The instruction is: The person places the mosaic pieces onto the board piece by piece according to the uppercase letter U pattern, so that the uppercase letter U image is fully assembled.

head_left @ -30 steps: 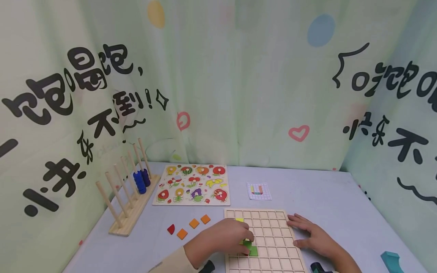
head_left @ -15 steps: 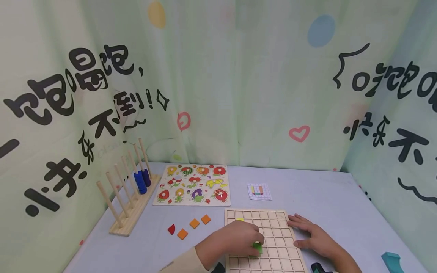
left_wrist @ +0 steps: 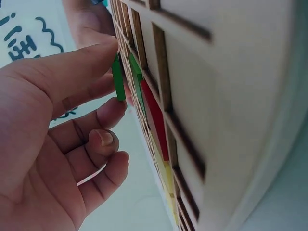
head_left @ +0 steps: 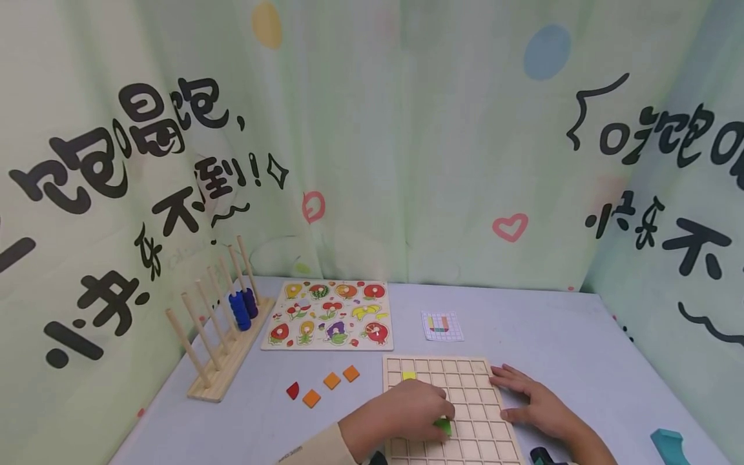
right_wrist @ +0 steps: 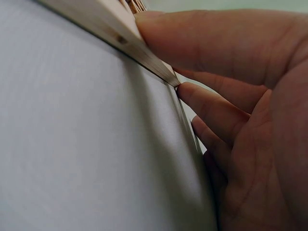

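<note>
My left hand (head_left: 414,408) is over a wooden grid board (head_left: 473,413) and pinches a green square tile (head_left: 444,425) between thumb and fingers. The left wrist view shows the held green tile (left_wrist: 118,79) on edge, close to the board's face. Behind it, a second green tile (left_wrist: 136,72), a red tile (left_wrist: 155,118) and yellow tiles (left_wrist: 168,175) sit in the cells. In the head view one yellow tile (head_left: 409,375) shows; my left hand covers the others. My right hand (head_left: 540,407) rests its outstretched fingers and thumb along the board's right edge.
Left of the board lie orange tiles (head_left: 332,381) and a red piece (head_left: 293,391). Behind are a fruit puzzle board (head_left: 328,316) and a small pattern card (head_left: 442,327). A pegged rack (head_left: 217,374) with blue rings stands left; a teal block (head_left: 668,445) lies far right.
My left hand has moved right across the board with the green tile pinched in it, uncovering more of the yellow tile. My right hand stays at the board's edge.
</note>
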Action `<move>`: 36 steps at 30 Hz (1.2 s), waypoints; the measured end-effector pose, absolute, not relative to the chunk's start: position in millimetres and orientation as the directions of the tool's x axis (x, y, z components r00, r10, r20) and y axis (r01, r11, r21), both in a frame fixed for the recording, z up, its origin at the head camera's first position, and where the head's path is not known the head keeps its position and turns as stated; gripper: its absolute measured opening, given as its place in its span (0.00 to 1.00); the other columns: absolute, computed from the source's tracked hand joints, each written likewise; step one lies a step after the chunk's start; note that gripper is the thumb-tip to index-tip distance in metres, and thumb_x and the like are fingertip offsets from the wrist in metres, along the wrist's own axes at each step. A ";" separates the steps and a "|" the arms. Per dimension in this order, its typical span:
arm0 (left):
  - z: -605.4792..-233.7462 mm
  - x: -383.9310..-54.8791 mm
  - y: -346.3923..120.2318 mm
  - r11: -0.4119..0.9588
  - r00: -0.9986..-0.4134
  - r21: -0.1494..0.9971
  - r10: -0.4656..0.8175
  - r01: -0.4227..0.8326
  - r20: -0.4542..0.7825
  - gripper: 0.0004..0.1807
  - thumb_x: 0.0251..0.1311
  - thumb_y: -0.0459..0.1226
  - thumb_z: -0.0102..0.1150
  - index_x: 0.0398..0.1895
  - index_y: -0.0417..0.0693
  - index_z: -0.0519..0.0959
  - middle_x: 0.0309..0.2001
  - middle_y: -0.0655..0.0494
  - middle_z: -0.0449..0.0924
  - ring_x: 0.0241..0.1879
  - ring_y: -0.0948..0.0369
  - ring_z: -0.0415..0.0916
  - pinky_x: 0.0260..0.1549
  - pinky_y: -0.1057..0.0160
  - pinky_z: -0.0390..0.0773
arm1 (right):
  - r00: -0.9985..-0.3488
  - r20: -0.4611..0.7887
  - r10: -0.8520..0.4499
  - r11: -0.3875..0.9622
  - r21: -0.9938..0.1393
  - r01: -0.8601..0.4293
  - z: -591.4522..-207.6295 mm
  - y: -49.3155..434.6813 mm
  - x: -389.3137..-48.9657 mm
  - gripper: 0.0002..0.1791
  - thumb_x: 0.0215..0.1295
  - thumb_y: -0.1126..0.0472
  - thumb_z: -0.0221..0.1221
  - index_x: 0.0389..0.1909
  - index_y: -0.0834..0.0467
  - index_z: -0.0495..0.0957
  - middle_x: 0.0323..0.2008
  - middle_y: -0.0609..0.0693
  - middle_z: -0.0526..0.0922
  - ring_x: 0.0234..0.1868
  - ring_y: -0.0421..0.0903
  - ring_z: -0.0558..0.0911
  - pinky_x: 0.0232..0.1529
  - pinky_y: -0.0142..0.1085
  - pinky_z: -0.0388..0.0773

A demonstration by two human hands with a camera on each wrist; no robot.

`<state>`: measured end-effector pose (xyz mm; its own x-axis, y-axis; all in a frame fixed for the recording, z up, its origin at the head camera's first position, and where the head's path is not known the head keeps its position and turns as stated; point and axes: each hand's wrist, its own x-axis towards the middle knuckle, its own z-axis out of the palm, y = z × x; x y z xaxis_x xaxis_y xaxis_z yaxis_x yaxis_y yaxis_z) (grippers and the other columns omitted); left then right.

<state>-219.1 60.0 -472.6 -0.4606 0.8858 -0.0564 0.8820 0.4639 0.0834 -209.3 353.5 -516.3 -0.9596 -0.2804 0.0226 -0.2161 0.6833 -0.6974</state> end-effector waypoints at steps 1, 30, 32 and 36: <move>-472.2 -218.4 60.4 0.461 -0.458 0.070 0.887 0.885 -0.055 0.13 0.59 0.54 0.64 0.46 0.67 0.83 0.29 0.75 0.69 0.27 0.75 0.63 0.24 0.74 0.65 | -0.959 0.026 -0.281 0.683 -0.697 -0.219 -516.3 353.2 -209.1 0.36 0.48 0.50 0.71 0.60 0.57 0.77 0.67 0.61 0.67 0.69 0.68 0.55 0.61 0.66 0.52; -472.0 -219.4 77.7 0.470 -0.466 0.023 0.880 0.882 -0.097 0.13 0.57 0.55 0.65 0.44 0.68 0.83 0.25 0.73 0.68 0.25 0.75 0.64 0.22 0.73 0.65 | -0.962 0.015 -0.272 0.684 -0.700 -0.204 -514.4 351.6 -207.7 0.36 0.47 0.50 0.71 0.60 0.56 0.77 0.67 0.60 0.66 0.69 0.66 0.55 0.61 0.66 0.52; -472.5 -220.2 78.0 0.476 -0.471 0.035 0.876 0.879 -0.103 0.14 0.57 0.56 0.65 0.44 0.67 0.83 0.25 0.73 0.68 0.25 0.74 0.64 0.22 0.73 0.65 | -0.963 0.011 -0.271 0.681 -0.705 -0.200 -514.2 351.2 -207.7 0.36 0.47 0.50 0.71 0.61 0.57 0.77 0.68 0.60 0.66 0.69 0.67 0.54 0.61 0.66 0.52; -472.8 -220.9 77.8 0.482 -0.475 0.045 0.873 0.875 -0.107 0.15 0.57 0.56 0.65 0.44 0.67 0.82 0.24 0.73 0.68 0.24 0.74 0.64 0.22 0.73 0.65 | -0.962 0.019 -0.271 0.684 -0.700 -0.207 -514.7 351.6 -207.4 0.36 0.48 0.50 0.71 0.61 0.56 0.77 0.68 0.59 0.67 0.70 0.61 0.56 0.62 0.63 0.54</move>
<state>-220.9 77.8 -472.8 -0.4751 0.8735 -0.1067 0.8753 0.4815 0.0446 -207.4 351.6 -514.7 -0.9623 -0.2712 0.0192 -0.2066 0.6836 -0.7000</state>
